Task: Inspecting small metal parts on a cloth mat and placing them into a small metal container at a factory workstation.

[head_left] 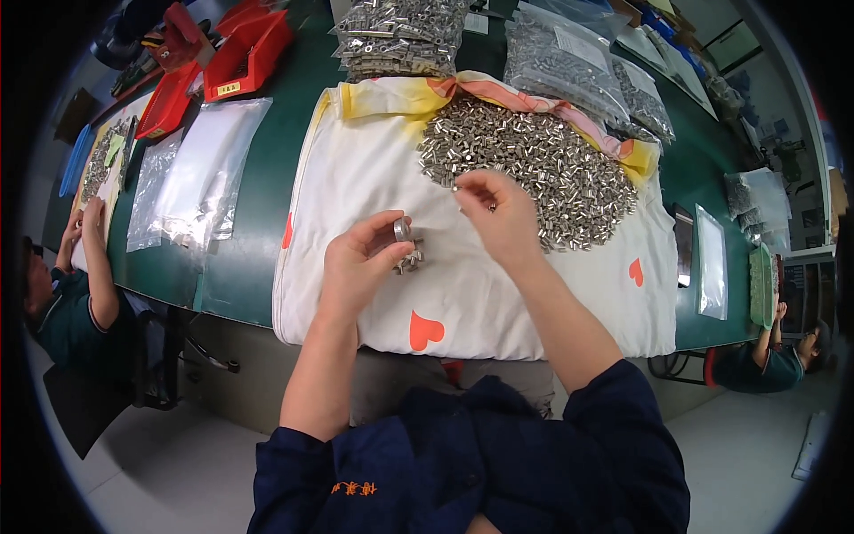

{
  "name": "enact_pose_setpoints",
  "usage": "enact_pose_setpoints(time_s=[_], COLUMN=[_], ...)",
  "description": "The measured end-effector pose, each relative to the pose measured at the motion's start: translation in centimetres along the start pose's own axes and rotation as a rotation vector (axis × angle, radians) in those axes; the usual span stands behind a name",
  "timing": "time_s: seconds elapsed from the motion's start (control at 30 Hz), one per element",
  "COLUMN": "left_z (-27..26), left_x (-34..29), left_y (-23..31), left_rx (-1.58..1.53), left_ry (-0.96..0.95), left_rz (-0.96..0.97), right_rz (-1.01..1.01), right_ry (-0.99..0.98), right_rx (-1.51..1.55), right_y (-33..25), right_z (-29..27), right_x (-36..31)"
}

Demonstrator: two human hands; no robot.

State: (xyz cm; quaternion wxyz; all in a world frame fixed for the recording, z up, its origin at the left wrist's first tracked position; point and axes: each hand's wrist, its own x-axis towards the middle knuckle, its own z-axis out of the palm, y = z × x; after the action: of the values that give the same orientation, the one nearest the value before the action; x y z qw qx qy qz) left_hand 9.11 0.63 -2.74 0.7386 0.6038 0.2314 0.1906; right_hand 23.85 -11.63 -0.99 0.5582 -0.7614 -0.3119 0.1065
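Note:
My left hand [354,260] is closed on a short round silver metal piece [401,230], pinched between thumb and fingers above the cloth. Just beside those fingertips lies a small cluster of little metal cylinders [412,257], partly hidden by the hand. My right hand [503,218] has its fingertips pinched on a small metal cylinder [456,188] at the near left edge of a large heap of similar cylinders [534,165]. Another small shiny part shows by its curled fingers. The heap rests on a white cloth [356,160] with red hearts.
Clear bags of metal parts [400,40] [565,67] stand behind the cloth. Red bins [247,55] and flat plastic bags [205,169] lie left on the green table [258,214]. A phone [683,245] lies right. Co-workers sit at both sides.

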Motion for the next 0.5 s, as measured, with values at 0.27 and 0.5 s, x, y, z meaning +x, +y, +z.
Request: enact_pose_setpoints(time_s=[0.27, 0.5], left_z=[-0.2, -0.4], left_x=[0.0, 0.2], left_y=[0.2, 0.1], left_rx=[0.082, 0.118], left_ry=[-0.088, -0.108], left_rz=[-0.025, -0.009], right_rz=[-0.368, -0.374], right_ry=[-0.209, -0.246], right_rx=[-0.737, -0.737], right_y=[0.7, -0.1], right_z=[-1.4, -0.5], right_x=[0.2, -0.5])
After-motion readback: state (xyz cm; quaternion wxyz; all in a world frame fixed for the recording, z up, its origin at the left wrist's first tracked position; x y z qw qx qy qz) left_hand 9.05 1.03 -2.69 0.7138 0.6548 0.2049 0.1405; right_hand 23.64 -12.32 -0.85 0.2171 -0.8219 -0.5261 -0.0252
